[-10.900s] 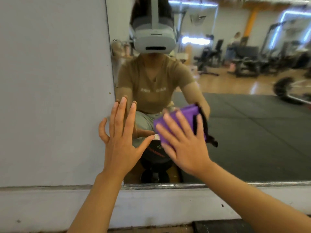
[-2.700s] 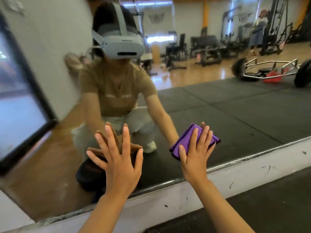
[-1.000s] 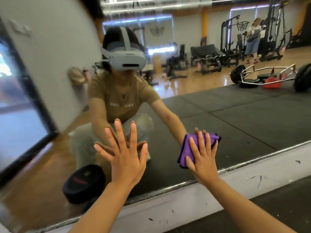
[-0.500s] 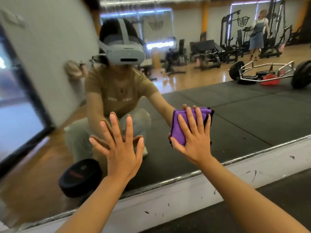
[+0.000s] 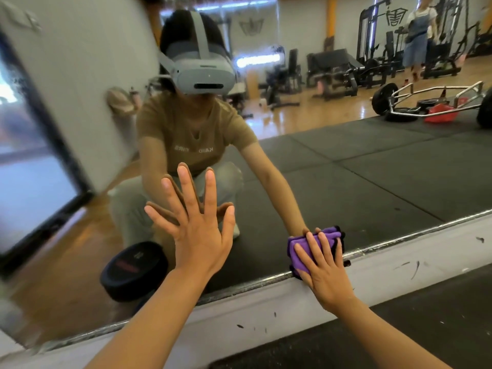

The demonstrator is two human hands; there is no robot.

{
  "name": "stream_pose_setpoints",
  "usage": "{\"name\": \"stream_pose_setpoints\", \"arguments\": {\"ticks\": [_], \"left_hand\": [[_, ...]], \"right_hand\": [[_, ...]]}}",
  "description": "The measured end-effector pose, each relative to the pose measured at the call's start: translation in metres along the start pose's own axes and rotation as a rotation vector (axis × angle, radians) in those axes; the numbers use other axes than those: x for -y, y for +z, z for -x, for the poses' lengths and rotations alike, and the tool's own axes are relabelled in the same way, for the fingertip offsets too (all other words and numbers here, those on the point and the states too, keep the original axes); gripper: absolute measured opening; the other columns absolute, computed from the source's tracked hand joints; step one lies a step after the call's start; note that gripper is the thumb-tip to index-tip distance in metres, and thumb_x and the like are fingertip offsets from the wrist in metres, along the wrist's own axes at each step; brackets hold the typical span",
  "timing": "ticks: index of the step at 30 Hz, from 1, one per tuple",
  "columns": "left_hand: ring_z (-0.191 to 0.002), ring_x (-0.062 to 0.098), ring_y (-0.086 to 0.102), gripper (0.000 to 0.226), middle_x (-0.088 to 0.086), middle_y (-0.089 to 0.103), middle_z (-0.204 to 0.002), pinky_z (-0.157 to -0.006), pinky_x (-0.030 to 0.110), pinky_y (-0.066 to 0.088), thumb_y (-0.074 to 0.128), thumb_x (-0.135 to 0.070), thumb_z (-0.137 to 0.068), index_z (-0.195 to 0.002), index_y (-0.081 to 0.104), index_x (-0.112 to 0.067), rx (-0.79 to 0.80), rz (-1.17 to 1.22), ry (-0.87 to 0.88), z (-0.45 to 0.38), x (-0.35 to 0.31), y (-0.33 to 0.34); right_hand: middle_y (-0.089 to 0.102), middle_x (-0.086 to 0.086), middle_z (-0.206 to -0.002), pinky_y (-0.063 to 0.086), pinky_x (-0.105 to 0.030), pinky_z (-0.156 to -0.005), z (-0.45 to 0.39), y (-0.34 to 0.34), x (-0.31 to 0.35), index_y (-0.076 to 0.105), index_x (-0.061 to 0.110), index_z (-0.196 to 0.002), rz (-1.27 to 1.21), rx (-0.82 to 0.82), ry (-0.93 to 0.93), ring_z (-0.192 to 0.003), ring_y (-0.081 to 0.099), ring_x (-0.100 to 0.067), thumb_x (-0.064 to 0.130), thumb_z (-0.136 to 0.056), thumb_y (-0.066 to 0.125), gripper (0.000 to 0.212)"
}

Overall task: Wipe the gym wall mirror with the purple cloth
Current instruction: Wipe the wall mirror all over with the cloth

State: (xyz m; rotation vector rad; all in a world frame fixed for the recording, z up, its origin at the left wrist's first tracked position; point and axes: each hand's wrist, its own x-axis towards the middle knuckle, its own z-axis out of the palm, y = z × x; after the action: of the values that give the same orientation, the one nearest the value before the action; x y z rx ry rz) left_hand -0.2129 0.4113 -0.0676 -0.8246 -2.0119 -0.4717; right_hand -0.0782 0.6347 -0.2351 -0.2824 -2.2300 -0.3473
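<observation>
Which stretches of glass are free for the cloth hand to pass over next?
Free: the mirror right of the purple cloth above the bottom frame, and between both hands. Crowded: the left hand spread flat; the right hand pressing cloth at the frame.

Cloth [image 5: 314, 247] at mirror's [image 5: 372, 169] bottom edge

right hand [image 5: 326, 272] + purple cloth [image 5: 300, 251]; moved down; now at mirror [image 5: 372, 182] bottom edge

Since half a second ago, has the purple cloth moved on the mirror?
Yes. The purple cloth has slid down to the mirror's bottom frame, under the right hand.
</observation>
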Motion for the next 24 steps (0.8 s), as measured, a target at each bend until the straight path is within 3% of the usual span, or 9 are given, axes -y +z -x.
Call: {"name": "stream_pose_setpoints", "arguments": {"ticks": [7, 17, 19, 24], "left_hand": [[-0.153, 0.038, -0.013, 0.075, 0.010, -0.018, -0.167, -0.112, 0.076, -0.001, 0.035, -0.049, -0.100, -0.162, 0.000, -0.026, -0.001, -0.003, 0.009, 0.002, 0.001, -0.007], [-0.152, 0.035, 0.013, 0.066, 0.011, 0.011, -0.168, -0.107, 0.064, 0.025, 0.039, -0.043, -0.097, -0.159, 0.025, -0.027, 0.014, -0.047, 0.076, 0.003, 0.016, -0.031], [-0.148, 0.035, 0.022, 0.062, 0.012, 0.020, -0.165, -0.103, 0.062, 0.027, 0.041, -0.041, -0.096, -0.155, 0.033, -0.025, 0.007, -0.050, 0.082, 0.001, 0.017, -0.039], [-0.133, 0.028, 0.041, 0.053, 0.010, 0.042, -0.151, -0.094, 0.056, 0.031, 0.045, -0.038, -0.094, -0.143, 0.046, -0.018, 0.017, 0.031, 0.078, -0.014, 0.017, -0.068]], "right_hand": [[-0.008, -0.003, -0.169, -0.007, -0.051, -0.124, -0.052, -0.025, 0.005, 0.001, 0.027, -0.162, -0.052, -0.102, 0.080, -0.156, -0.007, -0.029, 0.047, -0.110, 0.014, 0.058], [-0.006, 0.003, -0.170, -0.001, -0.055, -0.123, -0.138, -0.078, 0.004, 0.004, 0.029, -0.162, -0.070, -0.205, -0.005, -0.156, -0.005, -0.026, 0.045, -0.111, 0.018, 0.055], [0.002, 0.004, -0.170, 0.004, -0.055, -0.123, -0.147, -0.090, 0.006, 0.014, 0.027, -0.161, -0.121, -0.228, -0.015, -0.156, 0.003, -0.025, 0.043, -0.111, 0.022, 0.053], [0.047, -0.005, -0.151, 0.022, -0.045, -0.121, -0.154, -0.124, 0.011, 0.046, 0.017, -0.144, -0.255, -0.269, 0.044, -0.141, 0.041, -0.026, 0.035, -0.110, 0.035, 0.040]]}}
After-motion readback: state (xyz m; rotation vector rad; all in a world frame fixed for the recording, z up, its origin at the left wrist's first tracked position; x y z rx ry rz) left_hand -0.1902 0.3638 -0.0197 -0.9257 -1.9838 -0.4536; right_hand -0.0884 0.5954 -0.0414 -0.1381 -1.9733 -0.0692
